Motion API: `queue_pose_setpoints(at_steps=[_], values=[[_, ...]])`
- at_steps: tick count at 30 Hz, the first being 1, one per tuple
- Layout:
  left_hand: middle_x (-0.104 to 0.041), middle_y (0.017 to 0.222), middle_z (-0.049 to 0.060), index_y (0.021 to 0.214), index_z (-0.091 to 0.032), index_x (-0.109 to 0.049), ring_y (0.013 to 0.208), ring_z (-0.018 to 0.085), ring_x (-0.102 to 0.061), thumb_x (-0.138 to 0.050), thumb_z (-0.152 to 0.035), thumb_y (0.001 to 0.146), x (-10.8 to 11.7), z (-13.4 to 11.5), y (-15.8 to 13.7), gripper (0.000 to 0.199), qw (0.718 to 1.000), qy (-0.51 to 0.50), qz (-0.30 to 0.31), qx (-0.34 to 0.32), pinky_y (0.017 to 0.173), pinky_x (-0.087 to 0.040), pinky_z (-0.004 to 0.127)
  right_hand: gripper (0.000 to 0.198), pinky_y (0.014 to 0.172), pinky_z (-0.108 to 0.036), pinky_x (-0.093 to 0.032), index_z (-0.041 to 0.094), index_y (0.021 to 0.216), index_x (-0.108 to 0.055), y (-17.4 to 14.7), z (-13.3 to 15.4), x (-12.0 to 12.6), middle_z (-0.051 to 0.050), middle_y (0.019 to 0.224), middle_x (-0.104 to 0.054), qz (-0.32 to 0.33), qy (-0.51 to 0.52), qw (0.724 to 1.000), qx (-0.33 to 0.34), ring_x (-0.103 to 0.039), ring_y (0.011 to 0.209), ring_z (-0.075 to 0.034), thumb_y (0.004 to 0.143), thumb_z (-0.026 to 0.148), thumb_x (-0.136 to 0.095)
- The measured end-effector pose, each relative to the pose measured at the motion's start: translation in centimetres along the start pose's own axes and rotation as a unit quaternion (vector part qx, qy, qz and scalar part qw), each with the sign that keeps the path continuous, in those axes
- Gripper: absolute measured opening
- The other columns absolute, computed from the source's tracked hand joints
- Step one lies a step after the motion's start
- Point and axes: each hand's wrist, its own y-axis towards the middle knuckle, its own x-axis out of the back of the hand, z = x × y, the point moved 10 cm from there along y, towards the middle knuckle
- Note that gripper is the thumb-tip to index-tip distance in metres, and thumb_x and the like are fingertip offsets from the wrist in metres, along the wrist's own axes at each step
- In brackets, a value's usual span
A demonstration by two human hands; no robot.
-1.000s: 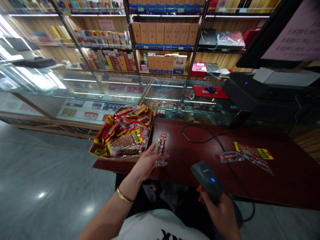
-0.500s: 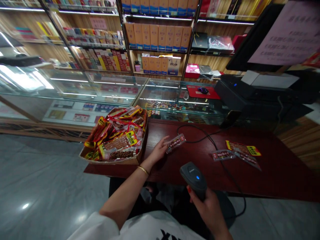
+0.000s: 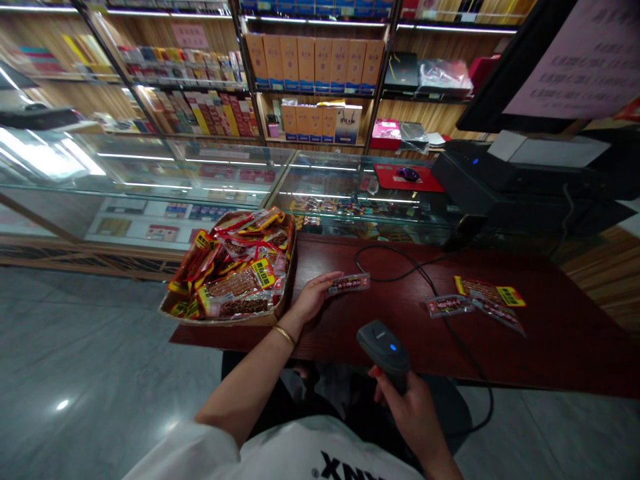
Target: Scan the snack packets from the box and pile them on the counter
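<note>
My left hand (image 3: 313, 297) is closed on one end of a small snack packet (image 3: 349, 283), clear with a dark red label, just above the dark red table (image 3: 320, 340). In my right hand (image 3: 407, 407) is a black barcode scanner (image 3: 384, 347) with a blue light, its head pointing up and left toward the packet. To the left, a cardboard box (image 3: 250, 321) is heaped with red and yellow snack packets (image 3: 235, 283). On the right of the table lie a yellow-ended packet (image 3: 513, 296) and smaller clear packets (image 3: 449, 305).
A black cable (image 3: 457, 343) loops across the table. Behind it stand glass display cases (image 3: 325, 183) and shelves of boxes (image 3: 315, 63). A monitor (image 3: 545, 80) and a phone-like dark object (image 3: 465, 231) are at the right, with a mouse (image 3: 408, 174) on a red mat (image 3: 383, 177).
The packet in my left hand has turned from slanted to nearly level, its label now facing up more. The scanner has shifted slightly left. The view has tilted a little.
</note>
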Motion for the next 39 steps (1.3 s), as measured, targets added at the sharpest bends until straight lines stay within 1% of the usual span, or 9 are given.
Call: queue_pose_setpoints(at_steps=[10,16,21,25,27,30,32,35,39], values=[[-0.075,0.119,0.019,0.112,-0.009,-0.078,0.104,0.03,-0.071,-0.075,-0.021,0.075,-0.3,0.4,-0.1,0.039,1.0,0.009,0.019,0.018,0.098,-0.048,0.042,0.049,0.055,-0.027,-0.052,0.019,0.08,-0.072,0.3,-0.5,0.5,-0.002,0.056,-0.069,-0.024,-0.007,1.0,-0.01,-0.065,0.052,-0.02,0.09,0.066,-0.062],[-0.075,0.116,0.022,0.105,-0.006,-0.079,0.11,0.035,-0.07,-0.076,-0.022,0.074,-0.2,0.2,0.0,0.036,1.0,-0.023,0.013,0.009,0.106,-0.044,0.048,0.052,0.056,-0.028,-0.051,0.019,0.079,-0.072,0.5,-0.7,0.5,-0.003,0.058,-0.069,-0.028,-0.02,0.999,-0.006,-0.065,0.053,-0.02,0.09,0.068,-0.06],[-0.076,0.114,0.02,0.104,-0.007,-0.079,0.107,0.032,-0.071,-0.076,-0.02,0.074,0.1,0.1,0.2,0.033,1.0,-0.008,0.008,0.006,0.108,-0.044,0.048,0.044,0.057,-0.028,-0.052,0.019,0.082,-0.072,0.6,-0.9,0.6,-0.004,0.058,-0.07,-0.022,-0.005,1.0,0.009,-0.066,0.054,-0.021,0.092,0.061,-0.063],[-0.074,0.123,0.016,0.113,-0.012,-0.076,0.112,0.028,-0.07,-0.078,-0.015,0.072,0.2,0.1,0.3,0.042,1.0,0.004,0.002,0.0,0.111,-0.043,0.045,0.04,0.067,-0.031,-0.057,0.018,0.086,-0.075,2.6,-0.5,0.9,-0.008,0.072,-0.077,-0.011,0.031,0.999,0.043,-0.072,0.066,-0.024,0.087,0.058,-0.069],[-0.071,0.13,0.014,0.12,-0.016,-0.073,0.115,0.026,-0.068,-0.079,-0.013,0.071,0.5,0.1,0.4,0.05,1.0,0.008,-0.011,-0.004,0.113,-0.043,0.044,0.043,0.072,-0.033,-0.058,0.019,0.078,-0.074,4.1,-0.5,1.2,-0.009,0.076,-0.078,-0.01,0.047,0.997,0.059,-0.073,0.072,-0.025,0.084,0.061,-0.068],[-0.069,0.133,0.013,0.123,-0.016,-0.071,0.117,0.024,-0.068,-0.078,-0.013,0.073,1.2,0.1,0.7,0.05,0.999,0.006,-0.037,-0.006,0.112,-0.045,0.042,0.046,0.064,-0.031,-0.057,0.02,0.066,-0.068,5.8,-0.8,1.6,-0.005,0.062,-0.071,-0.01,0.066,0.995,0.078,-0.068,0.06,-0.021,0.085,0.062,-0.064],[-0.073,0.125,0.012,0.12,-0.014,-0.072,0.113,0.023,-0.07,-0.076,-0.012,0.074,1.4,0.4,1.0,0.046,0.998,0.014,-0.052,0.014,0.111,-0.047,0.04,0.043,0.059,-0.029,-0.054,0.019,0.067,-0.068,6.3,-1.2,1.6,-0.003,0.058,-0.068,-0.008,0.072,0.994,0.086,-0.064,0.056,-0.018,0.085,0.058,-0.065],[-0.076,0.116,0.013,0.115,-0.012,-0.073,0.106,0.022,-0.072,-0.074,-0.01,0.075,-0.4,1.4,2.1,0.04,0.997,0.03,-0.044,0.052,0.107,-0.051,0.039,0.032,0.06,-0.028,-0.054,0.018,0.075,-0.072,6.1,-1.7,1.4,-0.003,0.063,-0.07,-0.007,0.072,0.992,0.1,-0.064,0.059,-0.018,0.082,0.049,-0.071],[-0.074,0.118,0.015,0.112,-0.011,-0.072,0.102,0.022,-0.072,-0.066,-0.003,0.076,-7.5,4.0,5.0,0.038,0.994,0.022,0.025,0.105,0.101,-0.054,0.039,0.022,0.066,-0.029,-0.055,0.019,0.08,-0.075,5.9,-2.3,1.2,-0.004,0.07,-0.073,0.001,0.071,0.991,0.11,-0.065,0.065,-0.019,0.08,0.04,-0.072]])
